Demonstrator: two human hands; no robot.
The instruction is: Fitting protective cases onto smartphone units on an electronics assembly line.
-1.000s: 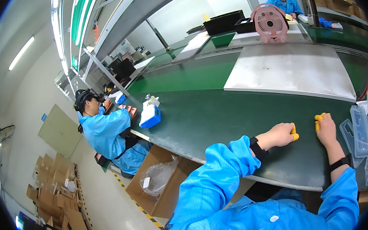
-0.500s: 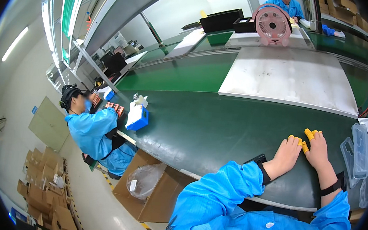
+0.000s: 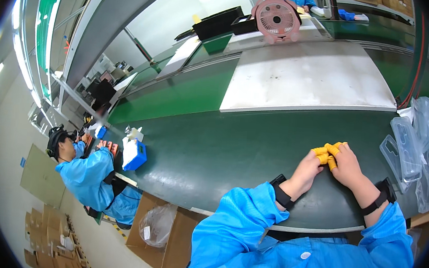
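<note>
One co-worker in a blue smock (image 3: pixel 89 169) sits at the left end of the dark green counter (image 3: pixel 188 147), beside a row of orange-red pieces (image 3: pixel 112 148) too small to count surely. Two blue boxes stand near that end: a small one (image 3: pixel 101 132) and a larger one (image 3: pixel 139 159) with white sheet-like material standing in it; one white bottle (image 3: pixel 135 133) is just behind. Below the counter's near edge, one open brown cardboard carton (image 3: pixel 182 243) contains one clear plastic bag (image 3: pixel 157 226) with a white label. Past the far edge are two black bins (image 3: pixel 218 24), their insides hidden, and one pink round fan (image 3: pixel 277 19). One flat white board (image 3: pixel 305 83) lies along the far edge.

Near the counter's right end, the left hand (image 3: pixel 307 171) and right hand (image 3: pixel 348 168) meet, fingers bent, yellow finger covers (image 3: pixel 332 149) on the fingertips touching; anything pinched between them cannot be told. Two black wristbands (image 3: pixel 378 201) show, one per wrist. At the right edge, two overlapping clear plastic case pieces (image 3: pixel 408 151) lie beside one crumpled clear bag (image 3: pixel 428 173).
</note>
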